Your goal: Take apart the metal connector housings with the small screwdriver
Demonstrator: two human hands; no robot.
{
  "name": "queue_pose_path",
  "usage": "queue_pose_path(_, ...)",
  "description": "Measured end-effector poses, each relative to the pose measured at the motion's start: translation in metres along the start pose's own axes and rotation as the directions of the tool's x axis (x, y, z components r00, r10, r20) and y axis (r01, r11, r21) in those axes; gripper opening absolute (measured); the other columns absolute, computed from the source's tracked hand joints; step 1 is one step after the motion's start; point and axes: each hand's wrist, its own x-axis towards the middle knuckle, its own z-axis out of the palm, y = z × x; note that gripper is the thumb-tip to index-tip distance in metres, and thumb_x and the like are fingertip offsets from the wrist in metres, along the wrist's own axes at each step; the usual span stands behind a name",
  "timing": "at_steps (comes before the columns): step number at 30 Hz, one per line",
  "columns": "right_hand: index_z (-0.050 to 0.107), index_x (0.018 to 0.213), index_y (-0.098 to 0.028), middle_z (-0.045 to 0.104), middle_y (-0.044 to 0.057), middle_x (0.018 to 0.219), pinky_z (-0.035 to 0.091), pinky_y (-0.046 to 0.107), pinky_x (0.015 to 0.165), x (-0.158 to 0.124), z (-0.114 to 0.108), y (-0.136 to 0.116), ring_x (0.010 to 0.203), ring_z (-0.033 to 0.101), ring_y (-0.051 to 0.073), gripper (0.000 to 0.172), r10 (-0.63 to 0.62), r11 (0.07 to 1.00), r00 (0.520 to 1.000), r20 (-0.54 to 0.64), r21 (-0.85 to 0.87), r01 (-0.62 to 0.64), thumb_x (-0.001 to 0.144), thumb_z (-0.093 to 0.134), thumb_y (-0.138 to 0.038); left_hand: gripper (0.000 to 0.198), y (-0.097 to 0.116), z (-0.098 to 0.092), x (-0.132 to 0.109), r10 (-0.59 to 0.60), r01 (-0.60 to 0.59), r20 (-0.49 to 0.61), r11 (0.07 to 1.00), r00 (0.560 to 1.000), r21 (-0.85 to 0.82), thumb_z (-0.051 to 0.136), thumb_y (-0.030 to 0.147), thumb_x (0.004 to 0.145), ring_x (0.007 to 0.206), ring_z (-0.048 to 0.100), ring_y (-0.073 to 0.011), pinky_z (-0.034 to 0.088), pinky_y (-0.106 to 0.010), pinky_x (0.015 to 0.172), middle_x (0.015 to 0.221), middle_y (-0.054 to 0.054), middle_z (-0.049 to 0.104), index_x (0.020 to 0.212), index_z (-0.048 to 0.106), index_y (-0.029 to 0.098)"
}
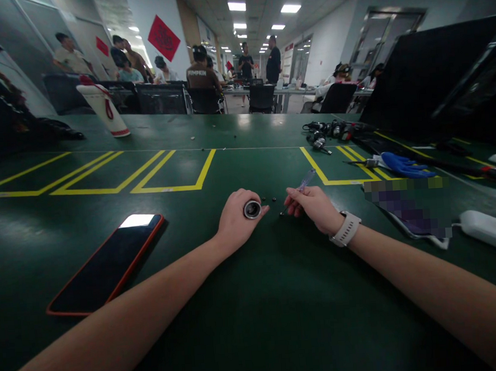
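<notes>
My left hand (pixel 238 217) is closed around a round metal part (pixel 252 209), its hollow end facing me. To its right, my right hand (pixel 310 204) grips a screwdriver with a clear purplish handle (pixel 307 179), the thin shaft pointing down to the left. At the screwdriver's tip is a tiny dark piece (pixel 281 213), possibly a screw; whether it touches the tip I cannot tell. Two more small dark pieces, one of them a ring-like bit (pixel 274 199), lie on the green table (pixel 255 297) between my hands.
A phone in an orange case (pixel 105 267) lies left of my left arm. To the right are a blue glove (pixel 406 164), another phone (pixel 409 212), a white power strip (pixel 490 232) and black metal tools (pixel 322 133). A white cup (pixel 104 110) stands far left; people sit behind.
</notes>
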Motion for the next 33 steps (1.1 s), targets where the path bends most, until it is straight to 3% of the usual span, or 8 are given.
queue_pose_path(3,0.060,0.066,-0.015,0.059,0.002,0.053,0.042,0.024,0.048,-0.004,0.004,-0.003,0.047,0.053,0.011,0.034,0.047,0.988,0.999,0.028,0.146,-0.050,0.078,0.055,-0.046,0.018,0.004,-0.001,-0.002,-0.011,0.015,-0.053,0.996,0.999,0.085,0.066,0.034,0.074,0.083,0.053,-0.0199,0.043,-0.033,0.072,0.086,-0.003,0.056,0.080,0.059,0.019)
queue_pose_path(6,0.060,0.068,-0.016,0.059,0.001,0.056,0.042,0.024,0.050,-0.010,0.007,-0.011,0.048,0.051,0.010,0.031,0.055,0.948,0.997,0.053,0.311,-0.069,0.080,0.053,-0.044,0.021,0.006,-0.001,-0.004,-0.037,0.038,-0.029,0.998,0.999,0.057,0.066,0.035,0.074,0.077,0.055,-0.0174,0.043,-0.031,0.067,0.086,-0.003,0.056,0.085,0.059,0.019)
queue_pose_path(11,0.063,0.072,-0.016,0.062,0.001,0.059,0.042,0.023,0.052,-0.025,0.015,-0.022,0.053,0.054,0.010,0.020,-0.086,0.849,0.992,0.097,0.529,0.022,0.081,0.055,-0.033,0.020,0.006,-0.001,-0.005,-0.042,0.043,-0.041,0.999,0.998,0.024,0.069,0.023,0.071,0.079,0.057,-0.0177,0.045,-0.031,0.071,0.085,-0.002,0.061,0.087,0.059,0.017)
queue_pose_path(15,0.060,0.076,-0.018,0.064,0.001,0.067,0.046,0.026,0.057,-0.033,0.021,-0.018,0.061,0.058,0.012,0.012,-0.237,0.893,0.965,0.115,0.417,0.170,0.082,0.054,-0.027,0.020,0.007,-0.001,-0.005,-0.121,0.119,-0.021,0.990,0.992,-0.071,0.071,0.018,0.065,0.078,0.059,-0.0188,0.048,-0.035,0.072,0.084,-0.003,0.063,0.083,0.062,0.017)
queue_pose_path(19,0.059,0.082,-0.018,0.064,0.001,0.075,0.048,0.029,0.064,-0.035,0.022,-0.012,0.067,0.059,0.013,0.010,-0.353,0.922,0.922,0.157,0.225,0.315,0.084,0.054,-0.026,0.038,0.005,0.003,-0.007,-0.223,0.233,0.069,0.943,0.972,-0.237,0.073,0.016,0.061,0.094,0.060,-0.0230,0.049,-0.040,0.082,0.101,-0.008,0.064,0.099,0.063,0.016)
queue_pose_path(23,0.058,0.083,-0.018,0.063,0.002,0.078,0.049,0.030,0.065,-0.036,0.021,-0.010,0.068,0.059,0.013,0.011,-0.366,0.930,0.916,0.162,0.028,0.366,0.087,0.051,-0.026,0.052,0.000,0.011,-0.008,-0.322,0.369,0.180,0.795,0.930,-0.482,0.064,0.008,0.065,0.107,0.058,-0.0233,0.046,-0.042,0.092,0.115,-0.012,0.061,0.116,0.057,0.015)
queue_pose_path(28,0.058,0.083,-0.018,0.064,0.003,0.078,0.048,0.030,0.065,-0.035,0.020,-0.007,0.070,0.060,0.014,0.011,-0.390,0.897,0.906,0.161,-0.155,0.414,0.087,0.049,-0.023,0.054,0.001,0.014,-0.003,-0.414,0.459,0.242,0.578,0.877,-0.675,0.053,-0.003,0.063,0.107,0.058,-0.0219,0.045,-0.040,0.096,0.119,-0.010,0.061,0.112,0.060,0.016)
queue_pose_path(33,0.058,0.084,-0.018,0.064,0.003,0.078,0.047,0.029,0.064,-0.036,0.020,-0.006,0.069,0.061,0.015,0.011,-0.438,0.836,0.879,0.191,-0.272,0.476,0.086,0.048,-0.020,0.049,0.005,0.013,-0.001,-0.438,0.474,0.253,0.524,0.863,-0.708,0.055,-0.001,0.060,0.094,0.062,-0.0205,0.048,-0.039,0.089,0.106,-0.009,0.066,0.106,0.063,0.014)
